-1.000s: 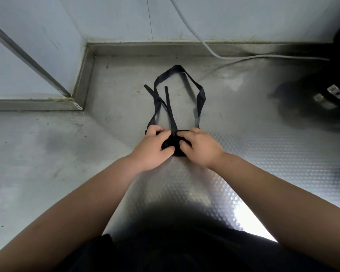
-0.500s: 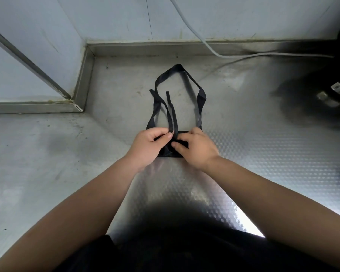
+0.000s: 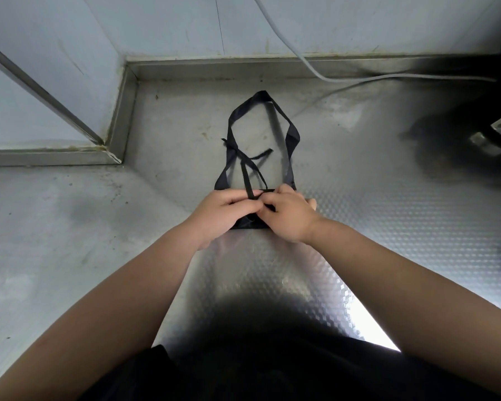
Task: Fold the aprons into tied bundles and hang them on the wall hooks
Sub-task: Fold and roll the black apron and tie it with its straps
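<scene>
As the left hand (image 3: pixel 224 211) pinches, one tie (image 3: pixel 259 155) (black) flipped right.

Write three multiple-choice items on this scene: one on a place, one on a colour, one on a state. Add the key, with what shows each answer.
1. Where does the white cable run?
A. Along the back edge of the counter, beyond the apron
B. Under the hands
C. Over the forearms

2. What colour is the apron?
A. White
B. Black
C. Red

3. What are the left hand and right hand doing?
A. Lying flat beside the apron
B. Gripping the apron's ties over its folded part
C. Hanging off the counter's edge

Key:
1 A: the cable comes down the wall and runs right along the back of the counter.
2 B: the loop, ties and folded part are all black.
3 B: both hands meet on the folded part with curled fingers.
</scene>
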The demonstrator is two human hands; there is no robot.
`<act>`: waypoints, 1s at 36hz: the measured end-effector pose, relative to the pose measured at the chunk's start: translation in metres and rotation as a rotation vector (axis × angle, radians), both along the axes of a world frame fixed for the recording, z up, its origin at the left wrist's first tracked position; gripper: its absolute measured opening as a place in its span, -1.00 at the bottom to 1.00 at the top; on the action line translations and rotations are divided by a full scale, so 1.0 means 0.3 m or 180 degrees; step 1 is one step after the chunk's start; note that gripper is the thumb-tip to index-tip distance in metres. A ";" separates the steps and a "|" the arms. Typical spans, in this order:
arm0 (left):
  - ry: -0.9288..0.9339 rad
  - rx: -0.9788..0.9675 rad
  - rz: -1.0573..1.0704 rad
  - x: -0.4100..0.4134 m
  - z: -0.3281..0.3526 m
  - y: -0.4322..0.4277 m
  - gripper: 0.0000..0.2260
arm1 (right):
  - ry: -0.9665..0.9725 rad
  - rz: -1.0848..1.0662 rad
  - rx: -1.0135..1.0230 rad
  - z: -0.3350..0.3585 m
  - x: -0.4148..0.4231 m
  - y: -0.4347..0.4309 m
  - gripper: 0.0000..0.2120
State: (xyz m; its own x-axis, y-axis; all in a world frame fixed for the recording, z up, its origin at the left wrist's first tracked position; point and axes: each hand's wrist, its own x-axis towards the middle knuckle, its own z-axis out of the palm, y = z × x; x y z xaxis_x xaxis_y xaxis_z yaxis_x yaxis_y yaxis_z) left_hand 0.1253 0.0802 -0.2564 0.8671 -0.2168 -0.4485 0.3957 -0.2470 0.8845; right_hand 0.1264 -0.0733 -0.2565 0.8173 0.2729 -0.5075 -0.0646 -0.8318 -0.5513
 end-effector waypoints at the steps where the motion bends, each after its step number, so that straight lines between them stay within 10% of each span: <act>1: -0.0024 0.0028 0.0035 -0.001 -0.005 0.005 -0.86 | 0.0040 -0.0028 0.0036 0.002 0.002 0.000 -0.76; 13: 0.0112 -0.0130 -0.0245 0.009 -0.011 0.047 -0.82 | 0.0461 -0.0504 0.0722 0.014 0.048 -0.002 -0.56; 25: 0.0121 -0.0458 0.0144 0.012 -0.018 0.047 -0.83 | -0.0303 0.0036 -0.0124 -0.013 0.020 0.007 -0.71; 36: 0.0052 -0.0714 0.0341 0.000 -0.024 0.042 -0.81 | 0.0568 -0.0592 0.0681 0.015 0.049 0.023 -0.77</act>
State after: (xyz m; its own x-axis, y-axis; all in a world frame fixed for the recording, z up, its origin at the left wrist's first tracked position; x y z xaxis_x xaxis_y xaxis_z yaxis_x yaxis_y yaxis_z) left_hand 0.1251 0.0928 -0.2635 0.8835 -0.2198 -0.4137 0.4239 -0.0011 0.9057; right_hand 0.1412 -0.0663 -0.2521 0.7664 0.2433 -0.5945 -0.3158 -0.6632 -0.6785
